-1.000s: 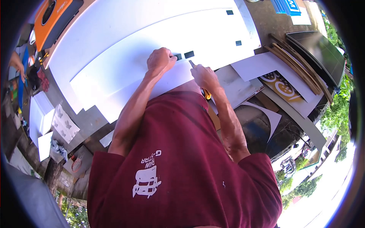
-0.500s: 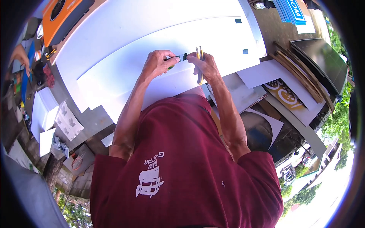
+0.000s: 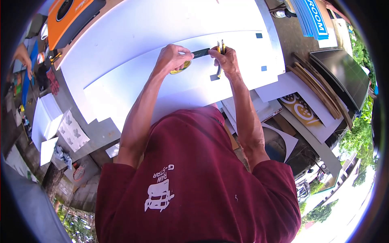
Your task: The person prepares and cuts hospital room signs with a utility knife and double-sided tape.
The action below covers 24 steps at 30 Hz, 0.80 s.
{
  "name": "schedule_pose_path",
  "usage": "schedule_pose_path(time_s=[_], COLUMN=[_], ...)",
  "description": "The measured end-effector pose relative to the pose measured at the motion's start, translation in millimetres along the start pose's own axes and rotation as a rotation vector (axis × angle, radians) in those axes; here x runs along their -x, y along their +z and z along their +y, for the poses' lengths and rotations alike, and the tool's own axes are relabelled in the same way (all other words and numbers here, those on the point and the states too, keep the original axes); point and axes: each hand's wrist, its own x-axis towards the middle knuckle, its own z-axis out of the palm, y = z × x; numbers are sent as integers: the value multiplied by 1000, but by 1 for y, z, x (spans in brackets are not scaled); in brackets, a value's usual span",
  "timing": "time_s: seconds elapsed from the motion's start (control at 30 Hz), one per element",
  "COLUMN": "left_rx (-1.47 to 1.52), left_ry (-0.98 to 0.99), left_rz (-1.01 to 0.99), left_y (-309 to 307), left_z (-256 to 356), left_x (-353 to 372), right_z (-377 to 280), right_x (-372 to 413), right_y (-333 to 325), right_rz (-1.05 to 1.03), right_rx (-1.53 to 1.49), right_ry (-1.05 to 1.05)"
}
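Observation:
My left hand is closed on a roll of tape with a yellow core, held above a white sheet. A short dark green strip of tape stretches from the roll to my right hand, whose thumb and finger pinch its end. The same hand also grips slim yellow tools, which look like cutter knives, their thin tips pointing away from me. Small dark tape pieces lie on the sheet: one below my right hand, two more towards its right end.
A larger white board lies under the sheet. An orange machine stands at the far left corner, and another person's hand shows at the left edge. Wooden strips, blue signs and a brown-and-white printed panel are on the right.
My hands have moved further apart, and a longer strip of tape now shows between them. The tape piece below my right hand has come into sight. The whole view has shifted slightly.

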Motion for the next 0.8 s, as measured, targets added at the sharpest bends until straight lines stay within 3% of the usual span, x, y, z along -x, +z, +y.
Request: schedule_pose_path(time_s=[0.3, 0.8], left_rx=[-426, -539], left_ry=[-7, -16], left_rz=[102, 219], left_y=[-1, 3], left_z=[27, 25], left_x=[-64, -69], right_z=[0, -4], right_x=[-58, -66], right_y=[2, 17], right_rz=[119, 142], right_rx=[317, 609], right_ry=[71, 122])
